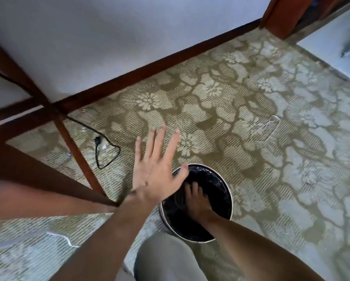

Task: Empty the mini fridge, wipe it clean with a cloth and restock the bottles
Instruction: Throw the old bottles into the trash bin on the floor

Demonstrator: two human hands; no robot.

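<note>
Right hand (196, 199) reaches into bin (229, 191), grip unclear; left hand (156, 169) spread above rim; advise steadying the rim.

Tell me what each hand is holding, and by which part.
The left hand holds nothing, fingers spread open above the carpet. The right hand reaches inside the black-lined bin; whether it grips anything cannot be told.

Soft, dim daylight from the right; motion blur at left, wide-angle bending at edges.
</note>
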